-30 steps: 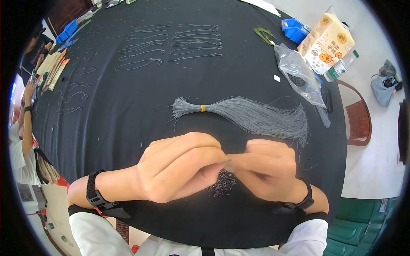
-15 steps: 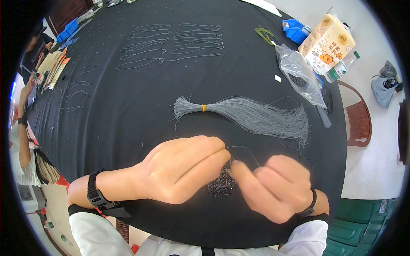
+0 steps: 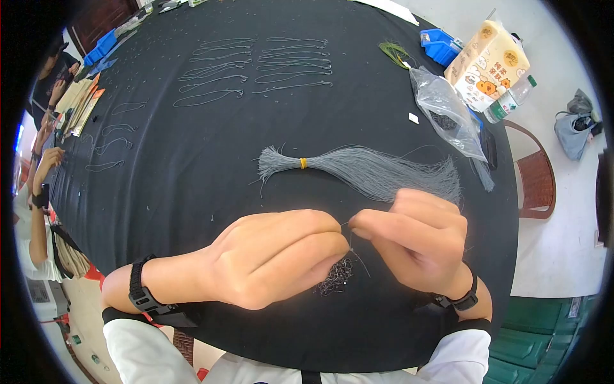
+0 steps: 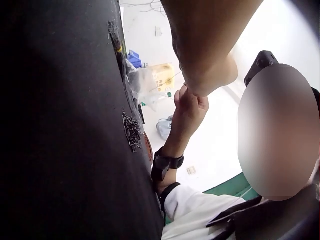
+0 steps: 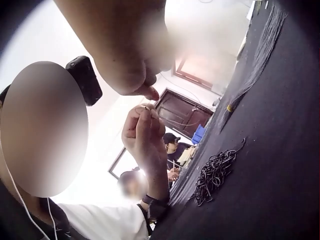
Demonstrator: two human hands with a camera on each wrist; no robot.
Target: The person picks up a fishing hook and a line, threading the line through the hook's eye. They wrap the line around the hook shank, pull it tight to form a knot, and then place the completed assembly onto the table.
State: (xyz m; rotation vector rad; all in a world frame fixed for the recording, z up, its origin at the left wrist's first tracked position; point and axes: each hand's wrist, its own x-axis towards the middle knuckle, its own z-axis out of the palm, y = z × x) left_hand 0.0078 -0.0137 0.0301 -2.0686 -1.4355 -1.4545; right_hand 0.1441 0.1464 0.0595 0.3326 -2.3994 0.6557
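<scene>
Above the black cloth, the left hand (image 3: 281, 256) pinches a small piece of thin grey line between thumb and index finger; what else it holds is hidden. Just right of it, the right hand (image 3: 416, 246) pinches the line between thumb and forefinger, a small gap between the two hands. A loose line end (image 3: 361, 262) hangs below the fingertips. Under the hands lies a pile of small dark hooks (image 3: 336, 278), also seen in the right wrist view (image 5: 217, 175). Behind them rests a bundle of grey lines (image 3: 377, 169) tied with a yellow band (image 3: 303, 163).
Looped lines (image 3: 294, 64) lie in two columns at the back, with several more loops (image 3: 115, 144) at the left. At the right are a plastic bag (image 3: 448, 115), a blue bin (image 3: 441, 46), a tissue pack (image 3: 489, 70) and a bottle (image 3: 511, 99). Other people sit at the left.
The right hand has turned and moved up since half a second ago. The line that arched between the hands now hangs below the fingertips. The left hand has barely moved.
</scene>
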